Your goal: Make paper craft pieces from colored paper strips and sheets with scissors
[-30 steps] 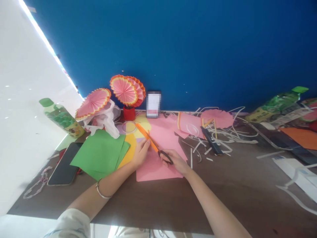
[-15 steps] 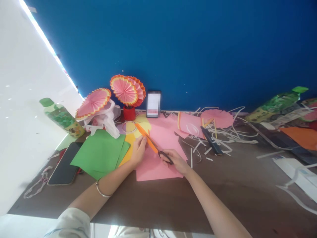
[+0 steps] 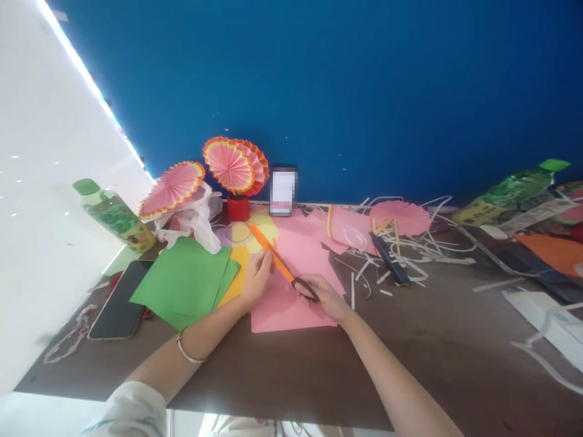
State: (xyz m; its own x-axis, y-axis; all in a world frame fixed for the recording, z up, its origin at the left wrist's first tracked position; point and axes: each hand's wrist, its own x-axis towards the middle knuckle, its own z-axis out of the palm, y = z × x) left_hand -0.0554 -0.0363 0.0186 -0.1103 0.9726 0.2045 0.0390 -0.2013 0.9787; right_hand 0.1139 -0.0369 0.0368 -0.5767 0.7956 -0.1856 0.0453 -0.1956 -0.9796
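My left hand (image 3: pixel 257 274) is closed on a narrow orange paper strip (image 3: pixel 281 265), its thumb and fingers pinching it near the middle. In my right hand (image 3: pixel 321 296) is a pair of scissors (image 3: pixel 306 287); the fingers wrap the black handles, and the blades lie along the orange strip, partly hidden by it. Both hands are over pink paper sheets (image 3: pixel 291 312). Left of them lie green paper sheets (image 3: pixel 186 276), with yellow paper (image 3: pixel 237 258) showing between green and pink.
Pleated pink paper fans (image 3: pixel 228 165) rise from a red pot (image 3: pixel 238 209) at the back. A phone (image 3: pixel 283 193) leans against the blue wall. Green bottles (image 3: pixel 116 217) stand at both sides. White paper scraps (image 3: pixel 412 249) and a black box cutter (image 3: pixel 390 260) lie to the right.
Almost nothing differs. Both hands keep their hold on the orange paper strip and the scissors, and the whole view has shifted very slightly.
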